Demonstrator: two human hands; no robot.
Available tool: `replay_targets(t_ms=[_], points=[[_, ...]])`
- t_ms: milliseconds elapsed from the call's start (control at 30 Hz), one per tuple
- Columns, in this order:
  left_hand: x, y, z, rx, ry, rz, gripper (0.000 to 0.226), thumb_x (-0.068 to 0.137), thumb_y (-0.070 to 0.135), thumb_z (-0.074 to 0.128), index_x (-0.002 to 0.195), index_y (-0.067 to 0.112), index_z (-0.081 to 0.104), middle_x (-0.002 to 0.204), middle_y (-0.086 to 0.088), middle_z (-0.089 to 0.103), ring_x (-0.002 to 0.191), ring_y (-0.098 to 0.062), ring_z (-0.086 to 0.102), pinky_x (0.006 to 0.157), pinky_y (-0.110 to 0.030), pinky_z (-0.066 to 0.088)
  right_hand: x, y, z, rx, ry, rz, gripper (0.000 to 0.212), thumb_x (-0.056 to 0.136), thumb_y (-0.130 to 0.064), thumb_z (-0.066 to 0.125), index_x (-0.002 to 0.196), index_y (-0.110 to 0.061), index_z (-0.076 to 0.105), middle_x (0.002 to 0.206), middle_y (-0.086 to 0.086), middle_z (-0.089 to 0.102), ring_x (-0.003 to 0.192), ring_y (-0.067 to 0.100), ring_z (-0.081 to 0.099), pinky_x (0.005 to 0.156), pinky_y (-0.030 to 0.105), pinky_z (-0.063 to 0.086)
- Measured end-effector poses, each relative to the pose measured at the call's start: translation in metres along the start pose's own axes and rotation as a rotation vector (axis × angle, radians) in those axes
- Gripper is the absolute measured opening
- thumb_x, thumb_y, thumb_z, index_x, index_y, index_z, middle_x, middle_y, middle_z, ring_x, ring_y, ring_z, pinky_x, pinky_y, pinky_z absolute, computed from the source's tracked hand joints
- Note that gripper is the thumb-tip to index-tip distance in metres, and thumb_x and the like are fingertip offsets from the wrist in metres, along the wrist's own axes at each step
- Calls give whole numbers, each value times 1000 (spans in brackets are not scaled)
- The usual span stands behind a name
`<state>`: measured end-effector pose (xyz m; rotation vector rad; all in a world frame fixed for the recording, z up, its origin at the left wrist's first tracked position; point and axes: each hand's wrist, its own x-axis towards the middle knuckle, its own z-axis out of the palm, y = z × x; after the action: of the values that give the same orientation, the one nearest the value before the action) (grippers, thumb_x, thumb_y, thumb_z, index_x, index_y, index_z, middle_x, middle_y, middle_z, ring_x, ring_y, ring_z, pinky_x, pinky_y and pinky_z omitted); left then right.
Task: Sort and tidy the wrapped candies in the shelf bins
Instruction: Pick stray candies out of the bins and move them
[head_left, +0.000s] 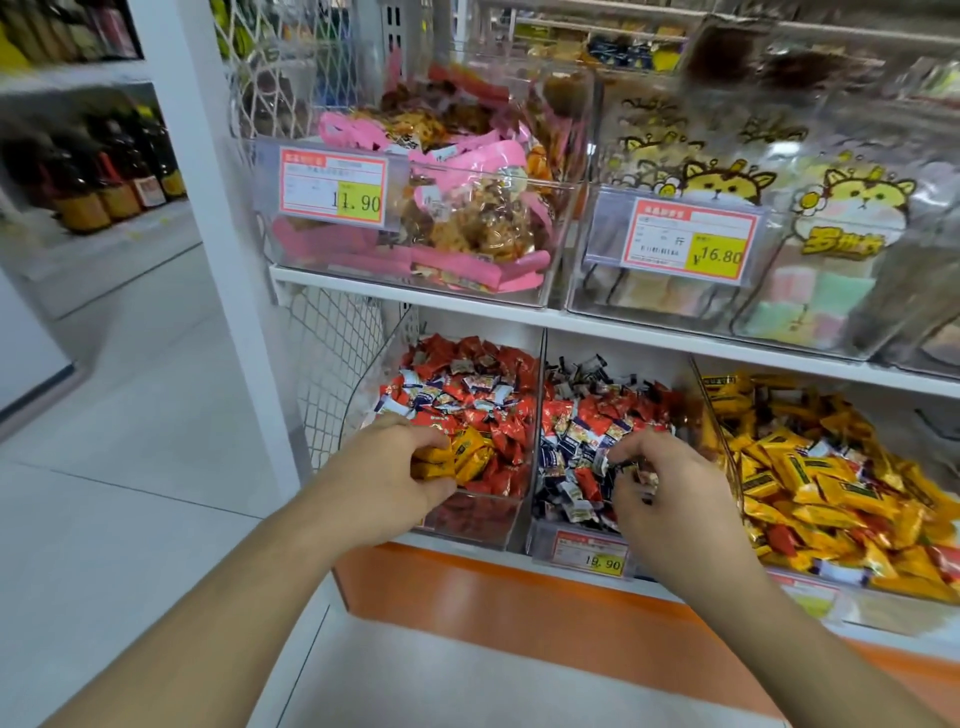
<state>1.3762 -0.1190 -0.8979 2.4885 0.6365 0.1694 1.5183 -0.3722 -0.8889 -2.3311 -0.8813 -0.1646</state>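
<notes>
Left hand (400, 467): fingers curled around a small bunch of yellow foil-wrapped candies (457, 454), held at the front of the clear plastic bin of red-wrapped candies (467, 384) directly beyond it. Right hand (670, 483): fingertips pinched on small dark blue-and-white wrapped candies (571, 488) in the middle clear bin, which also contains stray red pieces; how many it holds cannot be told.

Step in hand, judged: pulling misplaced colours out of each bin. To do it well, lift the yellow bunch clear without dragging red pieces along, then carry it across to the clear bin of yellow-wrapped candies (831, 467) beyond the right hand. Pick strays singly where colours are interleaved.

Candies: small, glossy, crinkled pillow wrappers, loosely heaped and slippery-looking. Orange-and-yellow price label (589, 555) sits just below the right hand.
</notes>
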Motion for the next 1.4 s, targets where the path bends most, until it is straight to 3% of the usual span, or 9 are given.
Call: replay_targets(t_ms=[267, 467, 667, 833, 967, 1033, 1167, 1267, 1400], points=[[-1, 1, -1, -49, 115, -2, 39, 96, 41, 68, 136, 43, 63, 140, 7, 60, 112, -7, 63, 98, -29, 51, -4, 4, -3, -7, -8, -15, 28, 87, -1, 66, 96, -27, 63, 100, -10, 65, 97, 12, 59, 85, 24, 44], [1, 8, 3, 3, 296, -47, 26, 100, 36, 65, 123, 30, 74, 120, 1, 72, 73, 4, 57, 62, -5, 34, -4, 3, -7, 16, -21, -8, 24, 89, -2, 66, 97, -25, 65, 101, -10, 65, 99, 12, 59, 85, 26, 49], [-10, 33, -13, -206, 451, -54, 21, 98, 35, 66, 115, 30, 77, 100, 11, 78, 91, -9, 71, 84, -29, 56, -6, 1, -8, 52, -26, -8, 21, 91, -6, 68, 103, -23, 66, 105, -8, 65, 105, 14, 60, 90, 33, 54], [-25, 87, -7, -872, 274, -71, 9, 97, 16, 70, 101, 17, 78, 86, -2, 80, 82, -19, 78, 77, -31, 62, -7, -19, -13, 200, -134, -105, 49, 94, -37, 73, 138, -33, 53, 122, -23, 58, 116, -4, 53, 98, 15, 45], [-31, 111, 26, -1031, 95, -118, 17, 93, 18, 74, 105, 7, 76, 92, -10, 80, 87, -26, 78, 87, -44, 62, -11, -21, -18, 130, -34, -170, 35, 93, -39, 75, 124, -33, 60, 113, -21, 59, 105, -1, 56, 88, 20, 50], [-30, 121, 36, -1033, 56, -122, 22, 91, 21, 76, 109, 8, 75, 93, -8, 80, 87, -24, 78, 86, -42, 62, -14, -11, -26, 82, 26, -171, 25, 94, -38, 72, 116, -29, 65, 108, -18, 62, 100, 4, 59, 84, 29, 55], [-29, 142, 43, -837, 27, -22, 17, 91, 27, 76, 108, 27, 74, 97, 15, 78, 87, 0, 73, 72, -11, 54, -13, 32, -50, -23, 172, -68, 20, 96, -40, 67, 111, -26, 68, 100, -15, 63, 88, 6, 58, 73, 28, 52], [-28, 147, 46, -748, 45, 19, 14, 92, 25, 75, 106, 29, 74, 99, 24, 74, 92, 5, 68, 76, -13, 54, -5, 78, -71, -129, 277, 133, 24, 97, -43, 63, 111, -24, 67, 102, -8, 60, 95, 14, 58, 73, 28, 44], [-23, 139, 48, -677, 60, 13, 12, 93, 17, 73, 98, 28, 76, 95, 17, 75, 90, 0, 69, 83, -25, 55, 4, 116, -89, -189, 254, 310, 44, 97, -45, 66, 131, -17, 67, 121, 2, 68, 121, 26, 58, 95, 35, 47]])
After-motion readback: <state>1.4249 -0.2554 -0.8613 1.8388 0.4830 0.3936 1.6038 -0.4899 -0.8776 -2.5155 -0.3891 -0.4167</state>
